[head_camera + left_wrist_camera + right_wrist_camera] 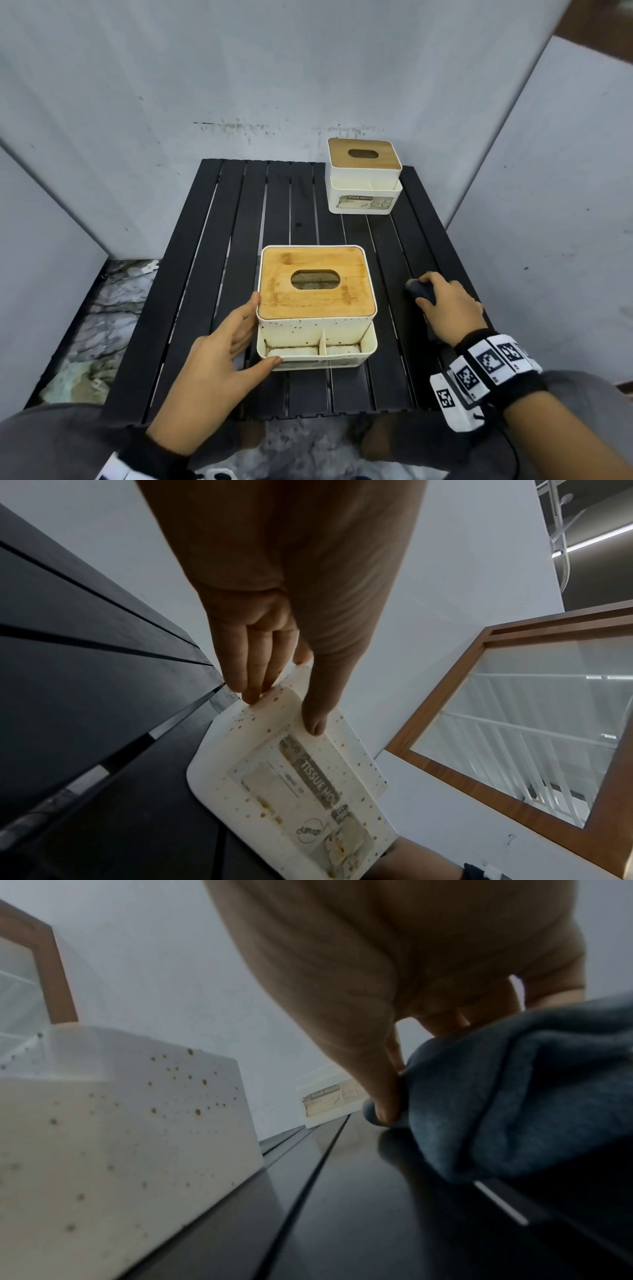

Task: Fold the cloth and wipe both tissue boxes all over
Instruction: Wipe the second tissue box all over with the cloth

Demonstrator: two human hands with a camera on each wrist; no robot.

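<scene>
The near tissue box (317, 308), white with a wooden lid and brown spots on its walls, stands at the table's front middle. My left hand (254, 331) rests on its front left corner: straight fingers (251, 685) lie along the left side and the thumb touches the labelled front wall (291, 777). To the right of the box, my right hand (445, 305) grips a bunched dark grey-blue cloth (423, 291) that lies on the table; the wrist view shows the cloth (514, 1096) under curled fingers. The second, cleaner tissue box (364, 176) stands at the back right.
The black slatted table (239, 222) is enclosed by white panels at the back and both sides. Marbled floor shows past the table's left edge. Bare slats lie between the two boxes and across the table's left half.
</scene>
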